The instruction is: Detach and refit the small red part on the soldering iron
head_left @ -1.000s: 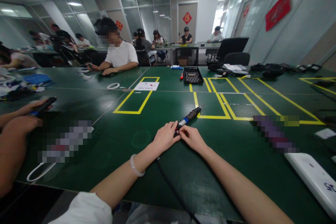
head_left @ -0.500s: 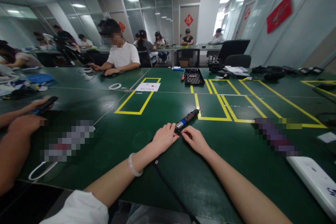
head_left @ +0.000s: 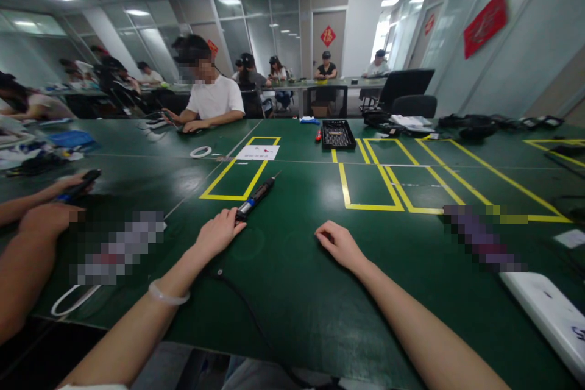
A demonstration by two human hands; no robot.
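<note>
My left hand (head_left: 218, 233) grips the rear end of a black electric screwdriver with a blue band (head_left: 255, 197), which lies on the green table (head_left: 292, 268) and points away toward the left yellow-taped rectangle (head_left: 241, 172). Its black cable (head_left: 247, 317) trails back to the near edge. Resting on the table to the right is my right hand (head_left: 337, 242), fingers curled with nothing visible in them, well apart from the tool.
A person's arms at the left hold another black tool (head_left: 77, 184). A black tray (head_left: 337, 133), a white card (head_left: 256, 152) and a white ring (head_left: 200, 151) lie farther back. A white device (head_left: 543, 311) sits at the right. People sit at far tables.
My left hand has slid the screwdriver leftward across the table, away from my right hand, which let go of it and stayed put.
</note>
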